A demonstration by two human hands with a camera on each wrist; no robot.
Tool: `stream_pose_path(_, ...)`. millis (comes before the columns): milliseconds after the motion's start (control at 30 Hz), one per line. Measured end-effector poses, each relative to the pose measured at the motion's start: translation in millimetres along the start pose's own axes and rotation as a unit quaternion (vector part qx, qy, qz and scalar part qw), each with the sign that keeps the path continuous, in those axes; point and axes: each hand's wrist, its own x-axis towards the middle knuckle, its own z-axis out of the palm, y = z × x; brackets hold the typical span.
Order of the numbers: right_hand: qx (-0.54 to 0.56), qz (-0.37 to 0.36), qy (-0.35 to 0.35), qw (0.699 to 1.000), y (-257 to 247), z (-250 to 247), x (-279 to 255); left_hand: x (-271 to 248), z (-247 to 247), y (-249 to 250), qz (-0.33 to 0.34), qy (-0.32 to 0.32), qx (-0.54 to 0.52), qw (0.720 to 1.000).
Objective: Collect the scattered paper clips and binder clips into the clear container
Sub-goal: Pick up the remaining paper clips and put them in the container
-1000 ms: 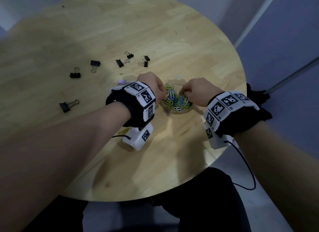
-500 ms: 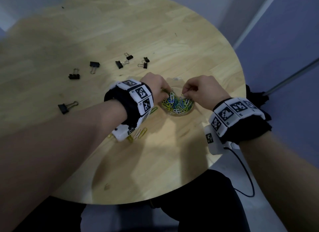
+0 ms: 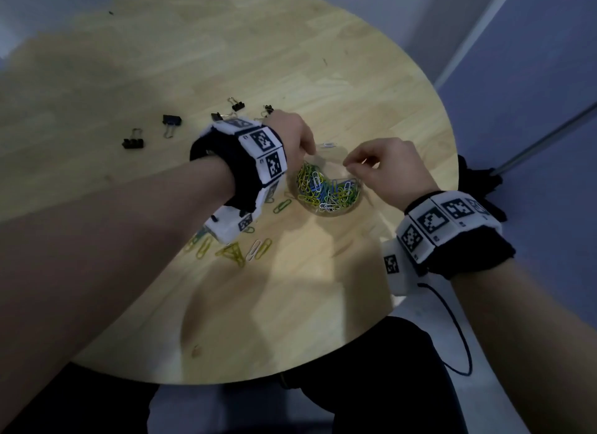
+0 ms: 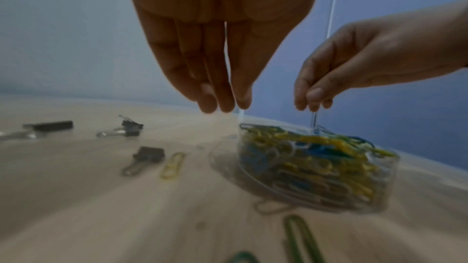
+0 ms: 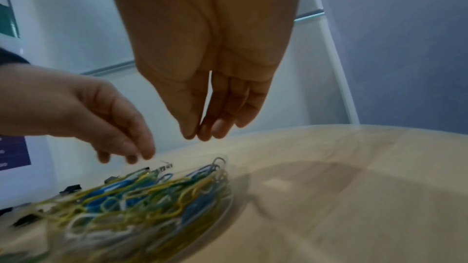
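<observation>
Near the right edge of the round wooden table (image 3: pixel 226 55) stands the clear container (image 3: pixel 326 212), a low round dish with transparent walls, holding a tangled heap of yellow, blue, green and white paper clips (image 3: pixel 326 191). The heap reaches about to the rim.

Left hand (image 3: pixel 292 136): positioned over the far-left rim of the container. Fingers (image 4: pixel 215 87) point down, nearly straight and close together, thumb alongside. Nothing is seen between the fingertips. The tips are just above the rim, not touching it.

Right hand (image 3: pixel 387 168): positioned over the right rim. Thumb and forefinger (image 5: pixel 192 125) are drawn together at the tips, the other fingers loosely bent. Whether a clip is pinched between them cannot be told; the wrist views are blurred.

Loose items on the table:
- One white paper clip (image 3: pixel 328 145) just beyond the container, between the two hands.
- A cluster of yellow, green and white loose clips (image 3: pixel 239 249) on the near-left side of the container, partly under the left wrist.
- Five black binder clips (image 3: pixel 172 121) in a scattered row to the left and beyond the left hand, well apart from the container.

Clearance: the far half of the table is bare wood. The container sits close to the right table edge, with a strip of bare surface between it and the edge. A broad stretch of bare wood lies between the container and the near edge.
</observation>
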Motion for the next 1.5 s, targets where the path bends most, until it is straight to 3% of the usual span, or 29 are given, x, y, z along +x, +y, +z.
stream_pose_path(133, -0.051, -0.013, -0.024, 0.998, -1, 4, 26, -9, -13, -16, -0.013, -0.038, 0.034, 0.999)
stream_pose_path(233, -0.070, -0.027, -0.061, 0.995, -8, 12, 47, -24, -12, -32, -0.008, -0.117, 0.057, 0.991)
stream_pose_path(467, -0.095, -0.026, -0.155, 0.983, -13, 15, 69, -42, 10, -48, 0.130, -0.193, 0.133, 0.963)
stream_pose_path(667, -0.052, 0.018, -0.082, 0.995, 21, 5, 48, -66, 0, -71, 0.121, -0.231, 0.136, 0.956)
stream_pose_path(733, -0.036, 0.047, -0.039, 0.997, 40, 1, 33, -69, -7, -73, 0.094, -0.210, 0.107, 0.967)
stream_pose_path(833, -0.001, 0.101, 0.016, 0.995, 54, 2, 4, -60, -16, -73, 0.011, -0.124, 0.082, 0.989)
stream_pose_path(900, -0.005, 0.126, 0.025, 0.992, 52, 5, -16, -55, -15, -71, -0.011, -0.114, 0.076, 0.991)
stream_pose_path(1033, -0.012, 0.146, -0.061, 0.987, 37, 6, -40, -60, -3, -60, -0.011, -0.151, 0.088, 0.985)
stream_pose_path(1200, -0.011, 0.138, -0.156, 0.978, 7, 21, -41, -46, -8, -42, -0.028, -0.082, 0.084, 0.993)
stream_pose_path(1267, 0.000, 0.124, -0.187, 0.974, -7, 33, -43, -33, -7, -41, -0.017, -0.095, 0.100, 0.990)
stream_pose_path(1500, 0.027, 0.007, -0.203, 0.979, -54, 74, -47, -41, -3, -56, 0.016, -0.152, 0.166, 0.974)
